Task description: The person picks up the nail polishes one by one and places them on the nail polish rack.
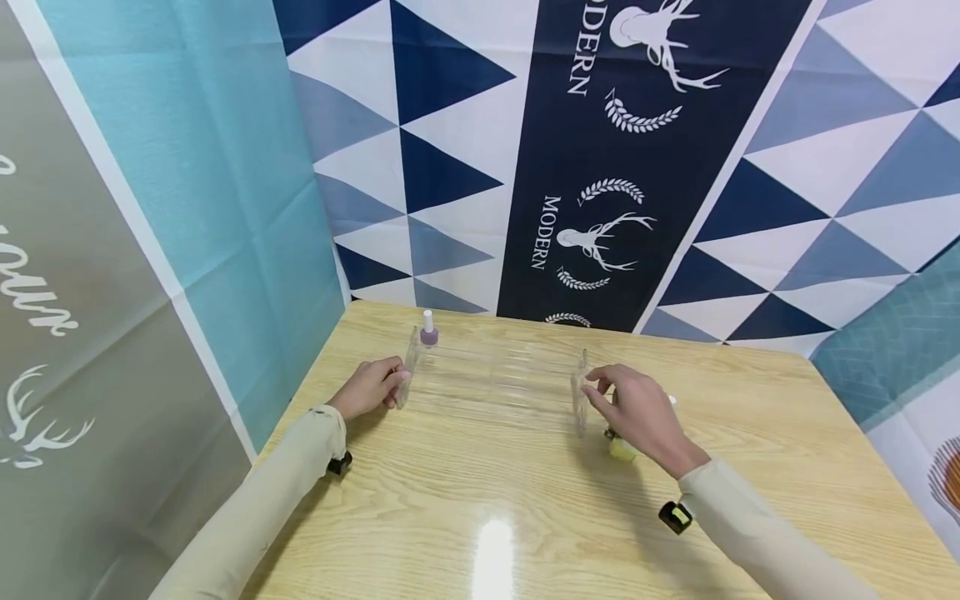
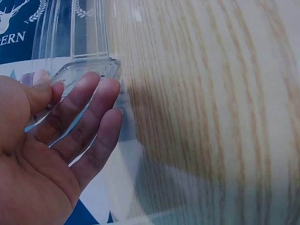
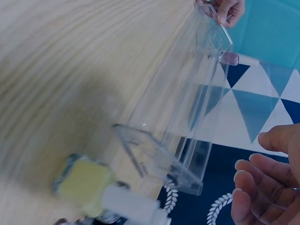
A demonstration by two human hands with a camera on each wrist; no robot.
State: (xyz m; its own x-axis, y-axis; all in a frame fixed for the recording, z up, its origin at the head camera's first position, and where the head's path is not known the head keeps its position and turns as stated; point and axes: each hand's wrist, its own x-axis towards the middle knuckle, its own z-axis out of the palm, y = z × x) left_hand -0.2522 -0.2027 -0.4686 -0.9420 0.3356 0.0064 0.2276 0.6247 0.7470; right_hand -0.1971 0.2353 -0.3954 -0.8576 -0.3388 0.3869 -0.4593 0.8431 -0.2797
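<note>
A clear acrylic display rack (image 1: 491, 385) with an upright panel at each end stands on the wooden table. My left hand (image 1: 372, 385) pinches its left end panel between thumb and index finger; in the left wrist view the other fingers of that hand (image 2: 77, 126) are extended beside the panel. By the right end panel (image 3: 157, 157) is my right hand (image 1: 637, 408). In the right wrist view this hand (image 3: 272, 183) has loosely bent fingers, apart from the panel, with nothing in them.
A purple nail polish bottle (image 1: 428, 330) with a white cap stands behind the rack's left end. Close to the right end is a yellow nail polish bottle (image 3: 86, 185), partly under my right hand in the head view. Patterned cloth (image 1: 450, 167) hangs behind the table (image 1: 420, 500).
</note>
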